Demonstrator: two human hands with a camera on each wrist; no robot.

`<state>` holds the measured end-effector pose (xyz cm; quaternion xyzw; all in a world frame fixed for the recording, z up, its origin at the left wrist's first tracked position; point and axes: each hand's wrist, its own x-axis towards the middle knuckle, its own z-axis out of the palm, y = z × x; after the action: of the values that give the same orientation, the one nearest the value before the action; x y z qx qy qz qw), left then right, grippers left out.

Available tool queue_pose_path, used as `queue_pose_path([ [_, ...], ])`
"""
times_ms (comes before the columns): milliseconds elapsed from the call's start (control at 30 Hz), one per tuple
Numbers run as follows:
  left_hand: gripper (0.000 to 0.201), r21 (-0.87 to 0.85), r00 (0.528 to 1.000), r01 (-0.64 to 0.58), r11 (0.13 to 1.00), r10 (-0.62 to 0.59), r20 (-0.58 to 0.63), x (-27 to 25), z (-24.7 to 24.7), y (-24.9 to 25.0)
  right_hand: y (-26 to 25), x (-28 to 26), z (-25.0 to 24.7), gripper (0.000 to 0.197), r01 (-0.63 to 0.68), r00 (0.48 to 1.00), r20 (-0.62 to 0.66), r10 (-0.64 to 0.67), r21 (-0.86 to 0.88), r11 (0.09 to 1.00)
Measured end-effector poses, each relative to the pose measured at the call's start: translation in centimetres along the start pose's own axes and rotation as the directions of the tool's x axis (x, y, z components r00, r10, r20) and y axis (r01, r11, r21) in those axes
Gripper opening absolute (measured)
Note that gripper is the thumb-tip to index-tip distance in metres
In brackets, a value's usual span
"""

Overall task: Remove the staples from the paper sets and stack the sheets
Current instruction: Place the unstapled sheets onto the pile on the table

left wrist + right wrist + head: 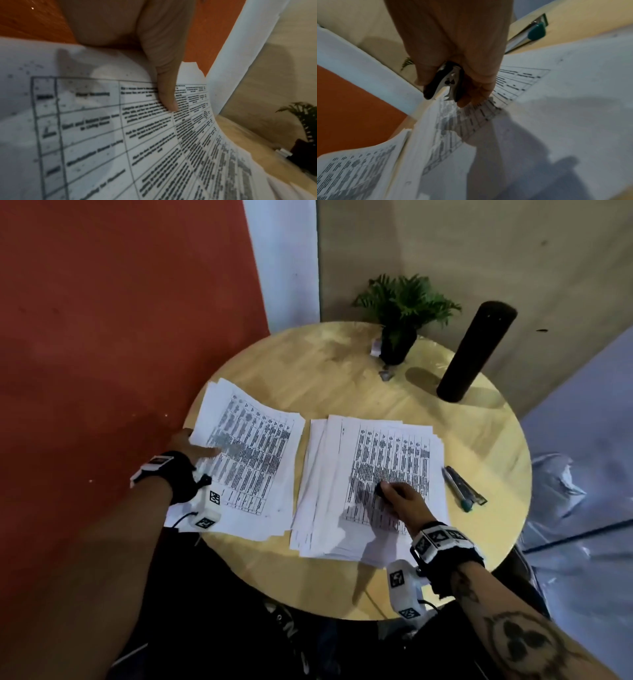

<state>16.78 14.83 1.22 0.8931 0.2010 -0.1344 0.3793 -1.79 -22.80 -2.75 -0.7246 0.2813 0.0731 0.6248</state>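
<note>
Two piles of printed sheets lie side by side on the round wooden table point(342, 385). My left hand point(196, 446) pinches the left paper set point(250, 460) at its left edge. The thumb point(167, 97) lies on the top sheet point(102, 135), and the other fingers are hidden beneath. My right hand point(394, 495) rests on the right pile point(383, 460) and grips a black and metal staple remover point(444, 84), whose claws point down at the paper point(556, 94). No staple can be made out.
A potted green plant point(399, 337) and a tall black cylinder point(476, 354) stand at the table's far side, with small bits point(385, 375) in front of the pot. A pen and a ruler point(462, 487) lie right of the right pile. A red wall is at the left.
</note>
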Motion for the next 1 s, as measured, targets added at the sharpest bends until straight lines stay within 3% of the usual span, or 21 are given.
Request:
queue_pose_path([
  [133, 0.093, 0.154, 0.999, 0.014, 0.988, -0.006, -0.050, 1.7, 0.4, -0.4, 1.7, 0.1, -0.5, 0.032, -0.049, 0.999, -0.001, 0.049, 0.064, 0.997],
  [267, 0.080, 0.073, 0.989, 0.022, 0.997, -0.011, -0.147, 6.1, 0.7, -0.5, 1.5, -0.1, -0.6, 0.025, -0.071, 0.997, 0.039, 0.065, 0.190, 0.979],
  [333, 0.080, 0.055, 0.975, -0.050, 0.997, 0.061, -0.214, 3.5, 2.0, 3.2, 1.5, 0.0, -0.7, 0.025, -0.077, 0.997, 0.041, 0.070, 0.209, 0.975],
  [367, 0.070, 0.067, 0.971, -0.118, 0.991, 0.129, -0.202, 0.8, 3.3, 5.6, 1.5, -0.1, -0.8, 0.025, -0.077, 0.997, 0.042, 0.070, 0.226, 0.971],
  [467, 0.047, 0.117, 0.957, -0.288, 0.950, 0.286, 0.041, -5.5, 9.5, 10.6, 1.4, -0.4, -0.9, 0.025, -0.072, 0.997, 0.046, 0.062, 0.267, 0.961],
  [567, 0.050, 0.147, 0.927, -0.274, 0.950, 0.221, 0.302, -8.7, 16.1, 12.5, 1.3, -0.5, -0.8, 0.024, -0.069, 0.997, 0.045, 0.058, 0.309, 0.949],
  [667, 0.071, 0.207, 0.931, -0.173, 0.963, 0.092, 0.353, -10.2, 19.4, 12.9, 1.5, -0.6, -0.8, 0.025, -0.068, 0.997, 0.045, 0.056, 0.357, 0.932],
  [800, 0.087, 0.313, 0.957, -0.101, 0.945, 0.006, 0.290, -9.9, 21.3, 13.0, 1.6, -0.7, -0.9, 0.027, -0.079, 0.996, 0.068, 0.056, 0.386, 0.919],
  [833, 0.074, 0.320, 0.953, -0.090, 0.943, -0.011, 0.302, -10.0, 21.2, 13.0, 1.7, -0.6, -0.9, 0.028, -0.081, 0.996, 0.072, 0.057, 0.401, 0.912],
  [900, 0.020, 0.374, 0.932, -0.115, 0.920, -0.030, 0.361, -10.0, 21.0, 13.1, 1.7, -0.5, -1.0, 0.027, -0.086, 0.995, 0.090, 0.053, 0.418, 0.904],
  [1000, 0.005, 0.427, 0.898, -0.157, 0.890, -0.051, 0.437, -10.4, 20.5, 14.2, 1.7, -0.4, -1.2, 0.026, -0.092, 0.991, 0.124, 0.042, 0.433, 0.897],
])
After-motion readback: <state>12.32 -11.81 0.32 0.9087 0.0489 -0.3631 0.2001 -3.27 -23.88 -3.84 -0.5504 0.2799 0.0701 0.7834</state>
